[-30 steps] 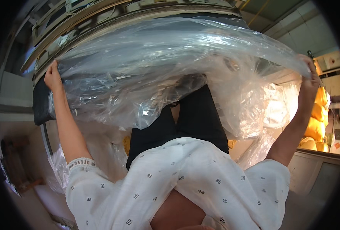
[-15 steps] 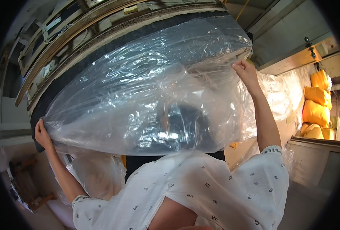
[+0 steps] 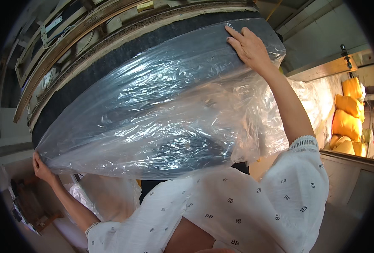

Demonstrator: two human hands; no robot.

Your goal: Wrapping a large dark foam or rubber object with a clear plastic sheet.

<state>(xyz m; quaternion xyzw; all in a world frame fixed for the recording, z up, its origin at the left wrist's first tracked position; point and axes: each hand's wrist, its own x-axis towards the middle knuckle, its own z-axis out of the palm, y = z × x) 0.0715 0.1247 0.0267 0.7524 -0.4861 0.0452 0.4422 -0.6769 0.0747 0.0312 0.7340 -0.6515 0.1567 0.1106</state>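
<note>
A large sheet of clear plastic film (image 3: 153, 114) lies spread and wrinkled over a dark-topped table (image 3: 66, 99). At the film's far-left corner my left hand (image 3: 43, 168) is closed on its gathered edge. My right hand (image 3: 250, 48) rests on the film near its far right edge, fingers stretched out and apart, pressing on its surface. The film's near edge hangs down toward my white patterned shirt (image 3: 237, 202). Loose folds bunch up below my right forearm.
A wooden frame (image 3: 68, 50) with wires runs behind the table's far edge. More crumpled clear film (image 3: 317, 101) lies at the right, with stacked yellow bundles (image 3: 347, 122) beyond. Another hanging piece of film (image 3: 106, 194) is below the table at the left.
My right hand has let go of the film's right side and moved up and left onto its far part, fingers now spread. The left hand has dropped slightly, still gripping its corner.
</note>
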